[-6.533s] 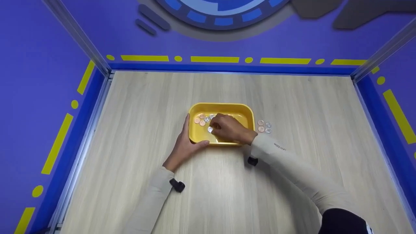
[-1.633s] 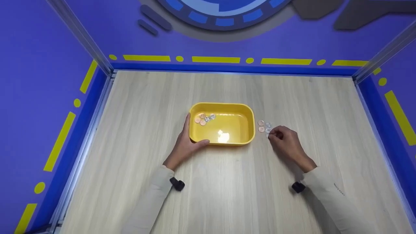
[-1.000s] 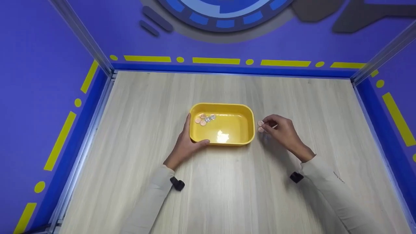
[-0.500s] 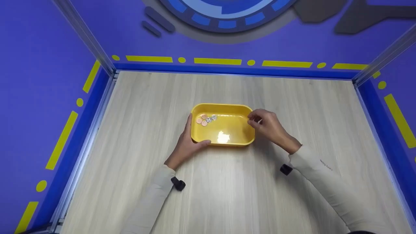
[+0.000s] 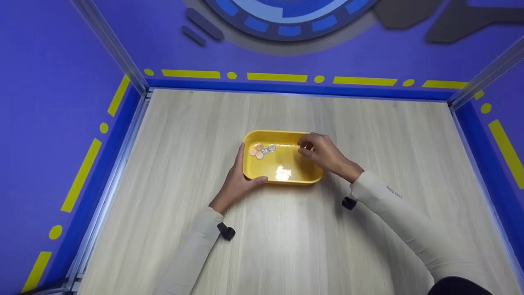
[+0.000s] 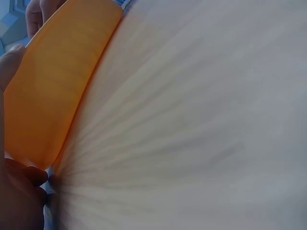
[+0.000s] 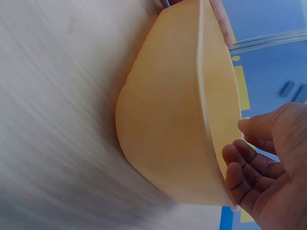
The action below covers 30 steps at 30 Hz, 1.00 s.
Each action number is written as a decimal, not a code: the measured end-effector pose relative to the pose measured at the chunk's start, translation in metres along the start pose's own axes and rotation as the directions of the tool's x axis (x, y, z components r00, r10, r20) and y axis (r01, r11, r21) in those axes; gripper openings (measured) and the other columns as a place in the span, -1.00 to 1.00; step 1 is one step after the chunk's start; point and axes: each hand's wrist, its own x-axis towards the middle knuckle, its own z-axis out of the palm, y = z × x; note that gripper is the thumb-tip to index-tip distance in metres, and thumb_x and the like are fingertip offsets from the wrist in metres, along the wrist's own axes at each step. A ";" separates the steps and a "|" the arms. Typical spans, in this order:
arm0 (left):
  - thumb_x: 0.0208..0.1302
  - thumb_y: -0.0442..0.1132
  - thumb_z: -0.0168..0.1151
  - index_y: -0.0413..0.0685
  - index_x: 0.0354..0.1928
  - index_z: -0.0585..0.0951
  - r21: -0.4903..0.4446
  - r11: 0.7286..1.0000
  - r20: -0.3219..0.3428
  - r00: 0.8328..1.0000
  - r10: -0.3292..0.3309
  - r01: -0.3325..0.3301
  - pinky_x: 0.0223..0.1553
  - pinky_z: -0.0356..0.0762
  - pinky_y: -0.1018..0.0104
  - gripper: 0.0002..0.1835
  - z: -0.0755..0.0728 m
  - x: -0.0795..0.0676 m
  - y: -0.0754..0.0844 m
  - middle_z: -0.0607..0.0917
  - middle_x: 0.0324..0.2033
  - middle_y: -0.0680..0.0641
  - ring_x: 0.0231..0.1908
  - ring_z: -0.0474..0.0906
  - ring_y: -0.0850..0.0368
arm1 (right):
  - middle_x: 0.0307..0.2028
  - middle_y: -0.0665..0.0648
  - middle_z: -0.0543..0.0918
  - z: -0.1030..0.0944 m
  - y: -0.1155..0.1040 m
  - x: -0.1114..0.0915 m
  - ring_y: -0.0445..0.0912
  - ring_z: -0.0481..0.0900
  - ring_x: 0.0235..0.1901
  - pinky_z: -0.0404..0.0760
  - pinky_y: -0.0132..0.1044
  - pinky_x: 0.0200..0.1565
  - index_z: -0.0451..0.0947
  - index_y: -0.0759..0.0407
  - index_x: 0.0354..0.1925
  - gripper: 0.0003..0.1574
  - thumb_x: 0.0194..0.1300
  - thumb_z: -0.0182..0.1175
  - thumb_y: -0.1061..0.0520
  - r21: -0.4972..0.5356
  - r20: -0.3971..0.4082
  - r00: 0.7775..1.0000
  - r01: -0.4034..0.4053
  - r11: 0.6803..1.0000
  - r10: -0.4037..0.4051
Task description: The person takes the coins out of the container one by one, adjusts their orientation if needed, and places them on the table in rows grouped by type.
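The left hand (image 5: 237,183) grips a glossy, round-cornered tub (image 5: 290,159) of coins (image 5: 260,155); the right hand's (image 5: 325,153) fingers (image 7: 261,125) curl loosely (hold unclear).

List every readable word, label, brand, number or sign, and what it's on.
Nothing legible.
Beige fabric right sleeve: small dark lettering, too blurred to read.
Round copper- and silver-coloured metal coins: any markings too small to read.
Yellow rectangular plastic tub: no text on visible sides.
Blue walls: yellow shapes, no lettering.
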 end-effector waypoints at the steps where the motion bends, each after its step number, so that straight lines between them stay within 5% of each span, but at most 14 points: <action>1: 0.16 0.24 0.69 -0.01 0.82 -0.21 0.000 1.000 0.001 1.000 0.001 -0.001 0.58 0.22 0.06 0.50 0.000 0.000 0.000 0.17 0.73 -0.14 0.57 0.31 0.01 | -0.10 0.28 0.78 0.001 -0.001 0.002 0.11 0.73 -0.12 0.72 0.00 -0.03 0.76 0.40 0.01 -0.81 0.48 0.41 0.31 -0.004 0.011 1.000 -0.004 1.000 0.004; 20: 0.15 0.24 0.70 0.11 0.83 -0.21 -0.004 1.000 -0.002 1.000 -0.022 0.022 0.54 0.30 0.00 0.50 -0.001 0.000 0.002 0.22 0.71 -0.16 0.51 0.39 -0.01 | -0.06 0.25 0.80 0.022 -0.007 0.038 0.05 0.70 -0.14 0.74 -0.04 -0.04 0.76 0.36 0.12 -0.71 0.50 0.39 0.27 -0.138 0.171 0.985 -0.005 0.990 0.029; 30: 0.19 0.25 0.67 0.04 0.82 -0.23 -0.007 1.000 0.010 1.000 -0.015 0.016 0.55 0.30 -0.01 0.50 -0.001 -0.002 0.000 0.20 0.71 -0.17 0.53 0.38 -0.02 | -0.02 0.21 0.81 0.038 -0.005 0.052 0.02 0.70 -0.13 0.75 -0.05 0.02 0.75 0.31 0.20 -0.67 0.54 0.36 0.24 -0.111 0.251 0.967 -0.007 0.994 0.035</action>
